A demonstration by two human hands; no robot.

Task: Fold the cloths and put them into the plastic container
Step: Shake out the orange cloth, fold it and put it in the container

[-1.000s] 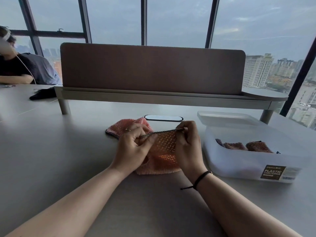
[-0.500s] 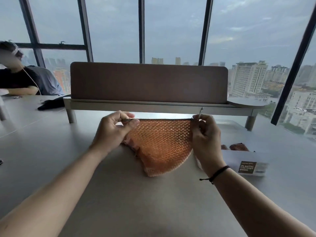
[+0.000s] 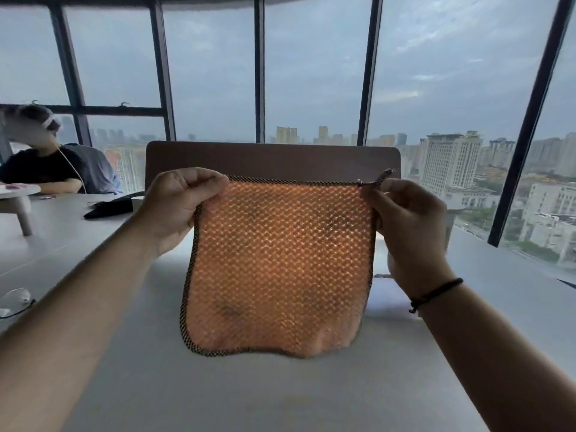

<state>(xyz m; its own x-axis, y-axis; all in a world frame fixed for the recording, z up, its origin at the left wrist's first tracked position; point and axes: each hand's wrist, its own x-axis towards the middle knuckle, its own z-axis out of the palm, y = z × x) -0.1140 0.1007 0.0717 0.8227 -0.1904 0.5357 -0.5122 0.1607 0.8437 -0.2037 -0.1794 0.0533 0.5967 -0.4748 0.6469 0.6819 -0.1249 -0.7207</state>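
Stretching across most of the view is a big wall of windows (image 3: 311, 73) with a cloudy city skyline behind it. Below that sits a pale table (image 3: 218, 394) with a brown divider panel (image 3: 271, 157) standing across its far side. Another person (image 3: 43, 163) in a dark top sits off at the far left. Front and center, an orange waffle-weave cloth (image 3: 280, 266) with dark trim hangs fully unfolded in the air above the table, lit from behind. The left hand (image 3: 177, 207) is curled closed, pinching the cloth's top left corner. The right hand (image 3: 408, 226) pinches the top right corner between thumb and fingertips, with a black cord bracelet (image 3: 436, 294) on its wrist. A pair of glasses (image 3: 15, 302) lies at the table's left edge.
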